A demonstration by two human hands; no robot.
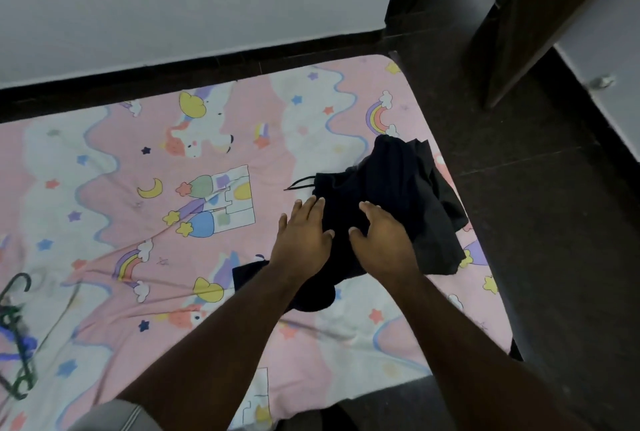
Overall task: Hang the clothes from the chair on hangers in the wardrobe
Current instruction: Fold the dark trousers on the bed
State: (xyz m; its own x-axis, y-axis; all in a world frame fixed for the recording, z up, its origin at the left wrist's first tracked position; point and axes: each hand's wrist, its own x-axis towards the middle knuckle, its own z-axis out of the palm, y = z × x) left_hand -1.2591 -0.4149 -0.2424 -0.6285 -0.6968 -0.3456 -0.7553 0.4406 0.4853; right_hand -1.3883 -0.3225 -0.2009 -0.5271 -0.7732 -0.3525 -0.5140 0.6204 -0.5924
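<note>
A crumpled black garment [394, 195] with a drawstring lies on the right part of a mattress covered by a pink unicorn-print sheet [180, 188]. My left hand [301, 236] lies over the garment's left edge with fingers spread and fairly straight. My right hand [381, 240] rests on the middle of the garment, fingers slightly bent, thumb out to the left. Neither hand plainly grips the cloth. Plastic hangers [17, 337], green and blue, lie blurred at the sheet's left edge.
A white wall with a black skirting runs behind the mattress. Dark tiled floor [540, 222] lies to the right. A dark wooden door or panel [540, 15] stands at the upper right. A grey cloth-covered knee [114, 416] shows at the bottom.
</note>
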